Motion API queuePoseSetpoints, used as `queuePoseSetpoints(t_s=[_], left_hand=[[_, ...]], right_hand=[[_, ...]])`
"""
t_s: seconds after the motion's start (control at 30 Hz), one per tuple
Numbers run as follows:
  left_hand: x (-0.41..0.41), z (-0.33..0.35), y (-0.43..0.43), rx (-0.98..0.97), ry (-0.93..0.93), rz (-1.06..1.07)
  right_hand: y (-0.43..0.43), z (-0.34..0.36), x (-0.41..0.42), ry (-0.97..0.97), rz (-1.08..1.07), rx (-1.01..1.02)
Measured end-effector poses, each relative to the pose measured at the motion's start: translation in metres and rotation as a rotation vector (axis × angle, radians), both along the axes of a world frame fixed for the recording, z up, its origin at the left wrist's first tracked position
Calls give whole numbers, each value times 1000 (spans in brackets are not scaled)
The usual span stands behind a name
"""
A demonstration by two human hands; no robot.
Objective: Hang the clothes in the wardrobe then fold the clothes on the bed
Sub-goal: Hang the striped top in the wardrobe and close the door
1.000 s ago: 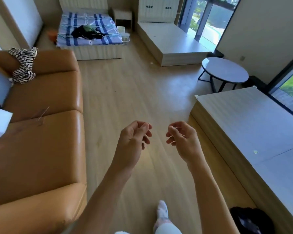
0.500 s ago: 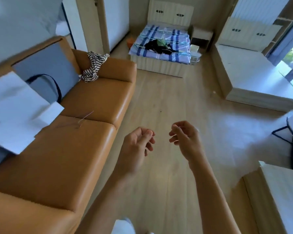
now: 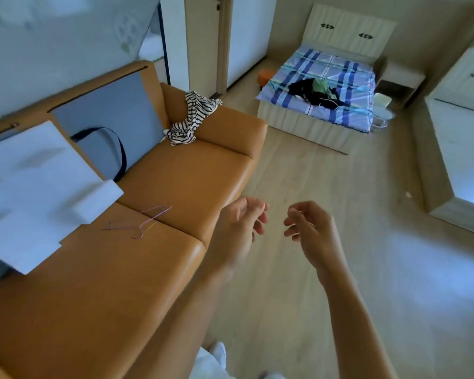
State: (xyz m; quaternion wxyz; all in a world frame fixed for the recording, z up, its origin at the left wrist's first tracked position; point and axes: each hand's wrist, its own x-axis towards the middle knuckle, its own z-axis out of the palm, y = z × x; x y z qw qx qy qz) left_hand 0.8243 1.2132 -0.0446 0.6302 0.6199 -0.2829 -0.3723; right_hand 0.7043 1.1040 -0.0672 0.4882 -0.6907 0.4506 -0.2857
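**Both hands empty, striped top ahead-left on the sofa**

My left hand (image 3: 240,228) and right hand (image 3: 311,232) hang in front of me over the floor (image 3: 326,187). They are a little apart, fingers loosely curled, and hold nothing. Neither touches any clothing.

The nearest garment is the striped top (image 3: 192,117), bunched over the far arm of the sofa (image 3: 181,181). It lies ahead and to the left of my hands, well apart from them. It droops from the top of the arm toward the seat, so its long axis runs roughly up and down the arm. My left hand is on the sofa side, so I judge it the nearer one for the reach.

A thin wire hanger (image 3: 141,224) lies flat on the sofa seat, just left of my left hand and closer than the top. Its long side runs diagonally, up toward the right. A white paper bag (image 3: 33,192) and a blue bag (image 3: 107,124) lean on the sofa back beside it.

The pile of clothes (image 3: 316,93), dark with some green, sits mid-bed (image 3: 340,64), far ahead and to the right. That's for folding later, I'd say. I can't tell for sure which white doors are the wardrobe.
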Motion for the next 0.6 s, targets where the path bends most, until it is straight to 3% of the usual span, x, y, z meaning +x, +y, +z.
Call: queuePoseSetpoints(t_s=[0.43, 0.6], left_hand=[[143, -18, -234, 77, 25, 84], [212, -10, -323, 80, 42, 228]], right_hand=[[-248, -28, 158, 38, 88, 65], [-350, -12, 239, 22, 209, 66]])
